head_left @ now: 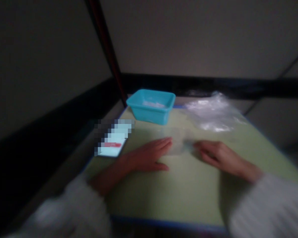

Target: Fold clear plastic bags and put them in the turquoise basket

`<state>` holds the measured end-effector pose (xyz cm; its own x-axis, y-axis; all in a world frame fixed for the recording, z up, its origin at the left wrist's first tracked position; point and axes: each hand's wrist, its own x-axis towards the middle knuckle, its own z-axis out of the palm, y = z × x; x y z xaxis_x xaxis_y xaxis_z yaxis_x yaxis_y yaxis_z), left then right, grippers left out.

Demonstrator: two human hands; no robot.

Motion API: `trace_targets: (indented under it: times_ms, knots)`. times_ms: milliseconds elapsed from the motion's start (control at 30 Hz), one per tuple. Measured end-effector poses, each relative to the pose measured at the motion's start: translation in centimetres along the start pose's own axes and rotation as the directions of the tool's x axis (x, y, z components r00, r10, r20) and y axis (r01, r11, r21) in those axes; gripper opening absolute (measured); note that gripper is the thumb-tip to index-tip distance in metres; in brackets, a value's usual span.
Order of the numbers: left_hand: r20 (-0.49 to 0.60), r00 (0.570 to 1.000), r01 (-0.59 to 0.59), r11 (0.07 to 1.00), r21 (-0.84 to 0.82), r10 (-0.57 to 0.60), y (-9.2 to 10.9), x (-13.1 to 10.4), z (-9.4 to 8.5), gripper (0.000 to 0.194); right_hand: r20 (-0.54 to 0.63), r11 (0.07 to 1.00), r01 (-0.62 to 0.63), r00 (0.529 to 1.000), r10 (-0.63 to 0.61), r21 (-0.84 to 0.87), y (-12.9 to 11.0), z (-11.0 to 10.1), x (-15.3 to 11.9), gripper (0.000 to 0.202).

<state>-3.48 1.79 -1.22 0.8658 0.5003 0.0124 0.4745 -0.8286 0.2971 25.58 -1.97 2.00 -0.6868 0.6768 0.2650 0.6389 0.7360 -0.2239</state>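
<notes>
A small clear plastic piece (175,142), seemingly a flat bag, lies on the yellow-green table (178,195). My left hand (152,155) rests flat with its fingertips on the left part of this plastic and its thumb held apart. At the right end of the plastic is my right hand (215,153), its fingers curled and pressed together. Something small and bluish shows at those fingertips, too blurred to make out.
Behind the hands stands a turquoise basket (151,114) with pale contents. Crumpled clear plastic (213,112) lies at the back right. A lit phone (116,138), partly pixelated, is at the left edge. Walls rise behind the table.
</notes>
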Motion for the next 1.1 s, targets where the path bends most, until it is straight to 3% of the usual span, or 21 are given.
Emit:
trace_targets:
  times_ms: [100, 200, 400, 533, 633, 833, 933, 1033, 1100]
  knots:
    - [-0.015, 1.0, -0.007, 1.0, -0.002, 0.007, 0.0, 0.1, -0.1, 0.081, -0.073, 0.986, -0.088, 0.992, 0.099, 0.139, 0.1, -0.1, 0.1, 0.022]
    - [-0.034, 0.999, -0.014, 1.0, -0.01, 0.014, -0.1, 0.2, -0.1, 0.076, -0.142, 0.976, -0.127, 0.978, 0.153, 0.175, 0.3, 0.0, 0.3, 0.021]
    - [-0.088, 0.995, 0.037, 0.999, -0.017, -0.038, -0.4, 0.7, 0.0, 0.048, -0.251, 0.985, -0.095, 0.959, 0.13, 0.146, 0.8, 0.8, 0.5, 0.025]
    - [-0.114, 0.991, 0.053, 0.993, -0.107, -0.065, -0.7, 0.9, -0.3, 0.043, -0.296, 0.991, -0.05, 0.951, 0.085, 0.121, 0.9, 0.7, 0.6, 0.018]
    - [-0.14, 0.985, 0.067, 0.976, -0.207, -0.097, -0.5, 0.8, -1.0, 0.041, -0.297, 0.987, -0.062, 0.949, 0.105, 0.15, 0.6, 0.3, 0.5, 0.014]
    - [-0.104, 0.977, 0.135, 0.918, -0.372, -0.186, 0.7, 0.2, -2.2, 0.046, -0.274, 0.913, -0.155, 0.923, 0.27, 0.377, -0.1, 0.1, 0.3, 0.021]
    - [-0.049, 0.975, 0.148, 0.796, -0.586, -0.218, 1.1, 0.1, -2.9, 0.047, -0.221, 0.809, -0.155, 0.917, 0.331, 0.568, -0.8, -0.2, 0.4, 0.025]
    - [0.083, 0.991, 0.122, 0.482, -0.868, -0.101, 1.3, 0.1, -3.5, 0.044, -0.155, 0.663, -0.152, 0.911, 0.381, 0.733, -1.6, -0.6, 0.7, 0.031]
    - [0.126, 0.991, 0.131, 0.249, -0.96, -0.035, 1.3, 0.2, -3.4, 0.045, -0.125, 0.589, -0.16, 0.902, 0.412, 0.792, -1.9, -0.8, 0.9, 0.032]
